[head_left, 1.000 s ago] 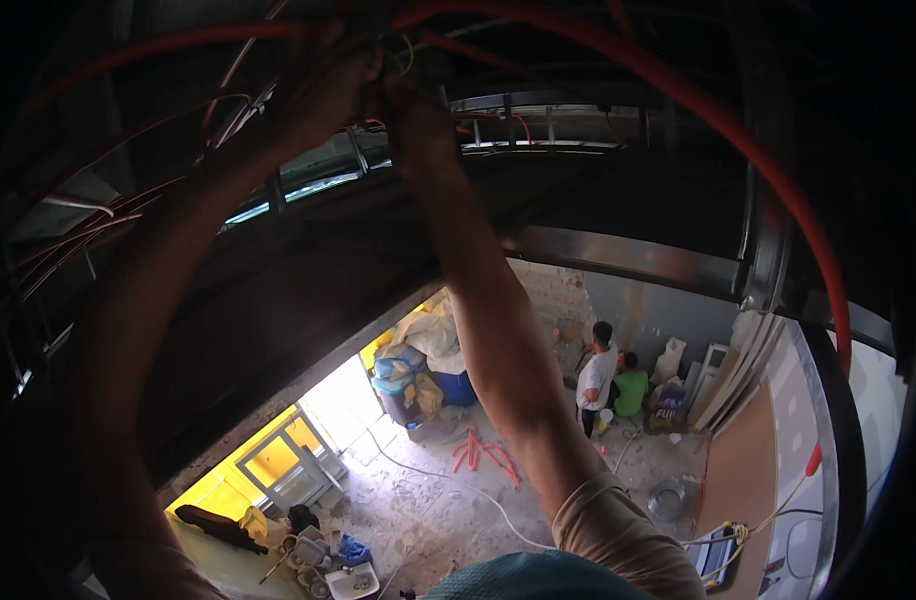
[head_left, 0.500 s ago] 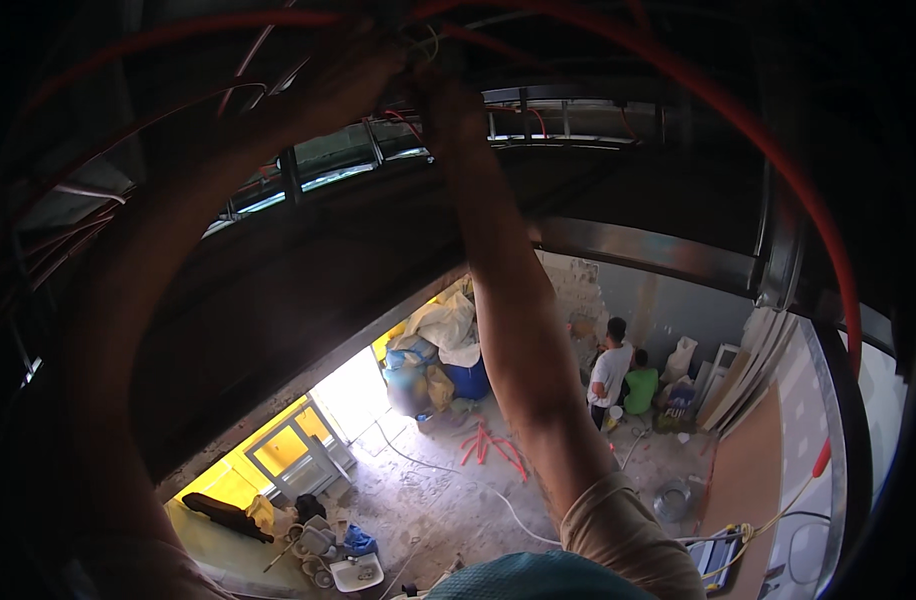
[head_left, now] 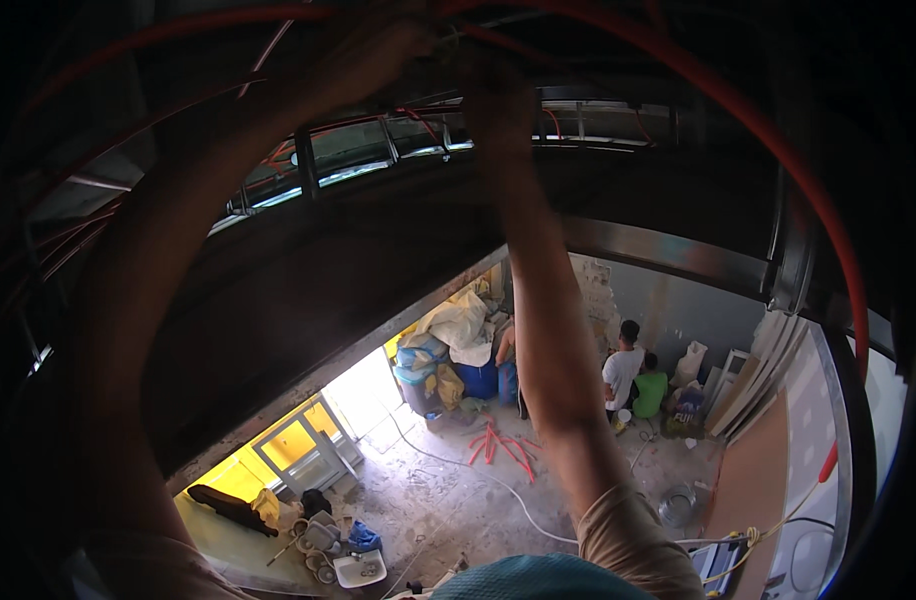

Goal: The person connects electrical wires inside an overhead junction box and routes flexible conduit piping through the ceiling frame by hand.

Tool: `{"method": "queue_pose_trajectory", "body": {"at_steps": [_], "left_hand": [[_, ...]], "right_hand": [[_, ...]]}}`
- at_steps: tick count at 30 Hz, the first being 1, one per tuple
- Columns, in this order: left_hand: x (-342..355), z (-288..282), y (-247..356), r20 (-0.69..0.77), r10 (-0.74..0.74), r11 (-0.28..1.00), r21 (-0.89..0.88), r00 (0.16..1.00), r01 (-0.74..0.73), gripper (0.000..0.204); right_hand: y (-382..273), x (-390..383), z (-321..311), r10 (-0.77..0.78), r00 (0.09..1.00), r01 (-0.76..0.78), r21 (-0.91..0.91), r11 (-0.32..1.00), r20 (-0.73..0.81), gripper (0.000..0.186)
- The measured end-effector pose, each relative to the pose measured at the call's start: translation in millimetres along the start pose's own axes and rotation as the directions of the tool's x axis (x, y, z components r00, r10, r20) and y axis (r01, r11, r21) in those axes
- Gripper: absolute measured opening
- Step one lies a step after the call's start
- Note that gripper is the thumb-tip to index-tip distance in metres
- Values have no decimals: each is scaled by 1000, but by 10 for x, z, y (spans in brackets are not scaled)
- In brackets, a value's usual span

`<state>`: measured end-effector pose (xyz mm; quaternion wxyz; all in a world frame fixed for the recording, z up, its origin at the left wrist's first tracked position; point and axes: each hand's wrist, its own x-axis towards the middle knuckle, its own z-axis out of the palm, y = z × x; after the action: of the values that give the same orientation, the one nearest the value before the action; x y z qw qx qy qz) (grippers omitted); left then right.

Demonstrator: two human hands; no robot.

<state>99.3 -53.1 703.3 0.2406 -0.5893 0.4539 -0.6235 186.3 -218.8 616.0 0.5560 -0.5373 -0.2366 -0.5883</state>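
Observation:
Both my arms reach up into the dark ceiling space. My left hand (head_left: 403, 48) comes in from the left at the top, its fingers closed at some thin pale wires (head_left: 451, 38). Just right of it, my right hand (head_left: 500, 95) is raised, closed and turned toward the same wires. Deep shadow hides most of its fingers and what they grip. A thick orange-red conduit (head_left: 718, 90) arcs over and to the right of both hands.
A dark beam (head_left: 308, 300) and a metal channel (head_left: 668, 248) cross in front of me. Far below, on the floor, are red pipe pieces (head_left: 503, 450), a white basin (head_left: 360, 570) and heaped sacks (head_left: 458, 325). Several people are there, one in a white shirt (head_left: 623, 375).
My right hand and forearm have shifted right in the picture; my left hand has moved slightly right and up. The room below has also shifted right. A person beside the sacks now shows.

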Motion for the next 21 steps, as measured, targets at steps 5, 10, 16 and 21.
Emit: {"method": "queue_pose_trajectory", "body": {"at_steps": [5, 10, 16, 21], "left_hand": [[26, 201, -45, -201, 54, 990, -117, 978, -79, 9], [45, 272, -70, -80, -176, 964, -215, 981, 155, 6], [-263, 204, -29, 48, -236, 924, -297, 970, 240, 10], [-242, 311, -38, -294, -58, 977, -215, 954, -7, 13]], "right_hand": [[-93, 130, -47, -321, 926, 364, -242, 899, 200, 23], [46, 417, -127, -454, 819, 568, -383, 728, 352, 23], [-132, 397, -147, -423, 722, 689, -624, 368, 547, 23], [22, 674, -288, -502, 585, 788, -300, 537, 637, 24]]}}
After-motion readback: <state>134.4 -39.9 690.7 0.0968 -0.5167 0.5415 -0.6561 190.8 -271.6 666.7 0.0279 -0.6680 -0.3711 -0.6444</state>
